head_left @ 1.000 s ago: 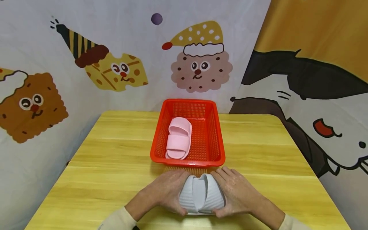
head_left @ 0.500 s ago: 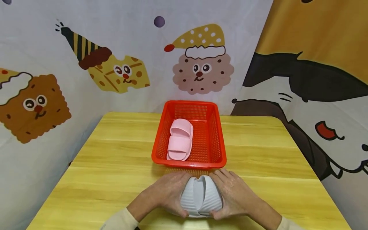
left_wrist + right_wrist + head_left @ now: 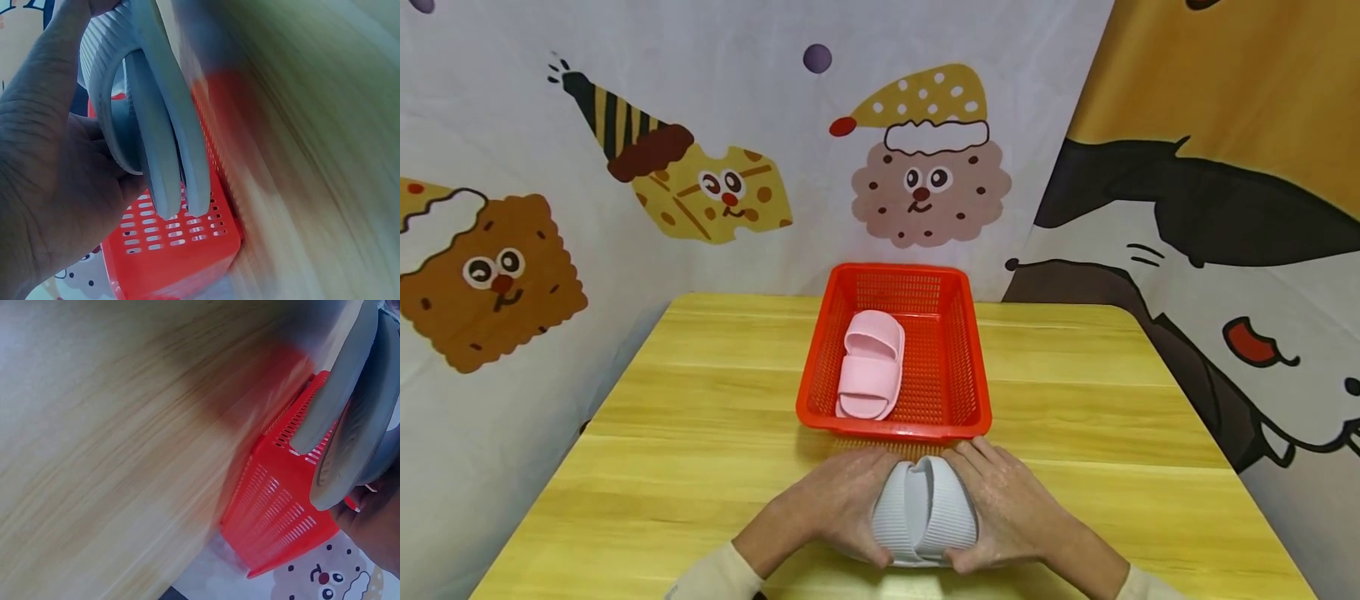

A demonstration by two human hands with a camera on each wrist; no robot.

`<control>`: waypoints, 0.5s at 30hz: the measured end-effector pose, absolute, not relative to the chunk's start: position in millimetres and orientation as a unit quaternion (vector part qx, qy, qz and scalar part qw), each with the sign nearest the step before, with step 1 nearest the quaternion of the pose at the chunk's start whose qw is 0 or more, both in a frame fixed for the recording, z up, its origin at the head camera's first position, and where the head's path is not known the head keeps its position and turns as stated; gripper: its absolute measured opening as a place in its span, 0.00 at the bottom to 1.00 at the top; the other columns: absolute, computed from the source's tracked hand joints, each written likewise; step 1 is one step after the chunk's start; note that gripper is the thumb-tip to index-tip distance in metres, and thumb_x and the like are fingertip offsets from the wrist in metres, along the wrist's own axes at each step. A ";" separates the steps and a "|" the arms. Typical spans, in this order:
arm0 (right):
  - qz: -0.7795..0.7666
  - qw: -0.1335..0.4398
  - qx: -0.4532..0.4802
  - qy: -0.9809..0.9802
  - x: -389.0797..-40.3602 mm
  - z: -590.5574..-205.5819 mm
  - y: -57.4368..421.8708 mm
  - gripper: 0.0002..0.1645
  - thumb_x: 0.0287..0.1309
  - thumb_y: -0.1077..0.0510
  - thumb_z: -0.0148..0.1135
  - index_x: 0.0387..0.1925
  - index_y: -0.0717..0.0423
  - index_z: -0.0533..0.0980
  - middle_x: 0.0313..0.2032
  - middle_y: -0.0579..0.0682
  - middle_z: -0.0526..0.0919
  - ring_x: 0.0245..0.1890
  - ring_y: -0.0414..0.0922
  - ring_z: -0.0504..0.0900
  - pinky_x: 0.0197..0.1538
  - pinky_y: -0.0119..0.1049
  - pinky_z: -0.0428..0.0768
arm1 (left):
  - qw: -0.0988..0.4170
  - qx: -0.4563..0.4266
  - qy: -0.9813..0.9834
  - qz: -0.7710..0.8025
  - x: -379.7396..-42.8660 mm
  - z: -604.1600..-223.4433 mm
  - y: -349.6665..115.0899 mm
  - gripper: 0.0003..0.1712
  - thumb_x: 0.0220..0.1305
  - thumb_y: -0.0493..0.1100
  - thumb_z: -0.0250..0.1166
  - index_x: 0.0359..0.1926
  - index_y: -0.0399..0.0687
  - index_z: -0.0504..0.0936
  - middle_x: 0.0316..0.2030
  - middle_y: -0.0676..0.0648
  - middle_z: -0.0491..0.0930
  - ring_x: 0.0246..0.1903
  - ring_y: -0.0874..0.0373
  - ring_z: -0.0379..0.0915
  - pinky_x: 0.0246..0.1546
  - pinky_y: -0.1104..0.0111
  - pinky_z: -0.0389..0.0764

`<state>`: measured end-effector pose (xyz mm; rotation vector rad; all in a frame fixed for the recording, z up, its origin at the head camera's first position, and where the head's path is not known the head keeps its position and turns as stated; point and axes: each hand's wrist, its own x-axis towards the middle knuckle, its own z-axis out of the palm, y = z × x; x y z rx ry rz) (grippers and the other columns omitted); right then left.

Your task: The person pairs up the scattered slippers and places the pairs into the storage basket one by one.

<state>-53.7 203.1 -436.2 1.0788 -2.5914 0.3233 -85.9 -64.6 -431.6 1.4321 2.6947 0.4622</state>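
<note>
A pair of light grey slippers with ribbed straps (image 3: 953, 515) is at the near middle of the table. Their two soles (image 3: 164, 169) lie against each other in the left wrist view, with a narrow gap at the ends. My left hand (image 3: 844, 502) grips the pair from the left, thumb at the near side. From the right, my right hand (image 3: 1009, 507) holds it in the same way. The fingers on the far side are partly hidden. Just beyond both hands, a red plastic basket (image 3: 976, 375) has a pink slipper (image 3: 871, 367) lying along its left side.
The basket's perforated wall (image 3: 275, 506) stands close behind the grey slippers. The wood-patterned table (image 3: 700, 375) extends to both sides. At its back and sides hangs a cloth with cartoon prints (image 3: 931, 192).
Both hands have drawn slightly closer together, and the grey slippers between them look a little narrower. The head view has shifted slightly. The basket and pink slipper stay in place.
</note>
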 end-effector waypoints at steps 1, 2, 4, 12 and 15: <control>0.113 0.159 0.378 -0.905 -53.7 -436.3 203.2 0.65 0.20 0.19 0.73 0.59 0.55 0.74 0.50 0.45 0.76 0.50 0.44 0.73 0.51 0.47 0.79 | 0.028 0.462 0.874 0.148 -85.9 -431.2 -64.9 0.59 0.27 0.70 0.80 0.62 0.48 0.71 0.47 0.56 0.74 0.46 0.64 0.72 0.52 0.69 0.75; 0.115 0.158 0.378 -0.905 -53.6 -436.6 203.5 0.65 0.20 0.19 0.72 0.59 0.55 0.74 0.50 0.46 0.76 0.50 0.44 0.73 0.52 0.47 0.79 | 0.029 0.461 0.875 0.147 -86.0 -430.6 -65.4 0.59 0.27 0.70 0.80 0.62 0.48 0.71 0.46 0.56 0.74 0.46 0.64 0.72 0.51 0.69 0.75; 0.114 0.160 0.378 -0.905 -53.4 -436.8 204.3 0.66 0.22 0.18 0.71 0.59 0.56 0.74 0.51 0.46 0.76 0.51 0.45 0.73 0.53 0.47 0.79 | 0.032 0.459 0.877 0.141 -86.0 -429.2 -66.5 0.60 0.28 0.70 0.80 0.62 0.48 0.71 0.47 0.56 0.74 0.46 0.63 0.72 0.52 0.69 0.75; 0.110 0.151 0.368 -0.911 -49.2 -435.8 206.5 0.70 0.24 0.17 0.70 0.65 0.57 0.73 0.57 0.48 0.75 0.57 0.46 0.71 0.52 0.48 0.78 | 0.051 0.460 0.875 0.142 -86.2 -423.6 -69.2 0.60 0.31 0.70 0.79 0.64 0.47 0.71 0.49 0.55 0.73 0.48 0.63 0.71 0.55 0.68 0.74; 0.111 0.145 0.361 -0.915 -48.0 -433.3 206.9 0.72 0.24 0.17 0.71 0.67 0.57 0.71 0.59 0.48 0.74 0.57 0.46 0.71 0.51 0.49 0.77 | 0.057 0.457 0.875 0.147 -86.8 -422.3 -70.4 0.60 0.32 0.70 0.80 0.65 0.47 0.70 0.50 0.55 0.74 0.49 0.63 0.71 0.56 0.67 0.74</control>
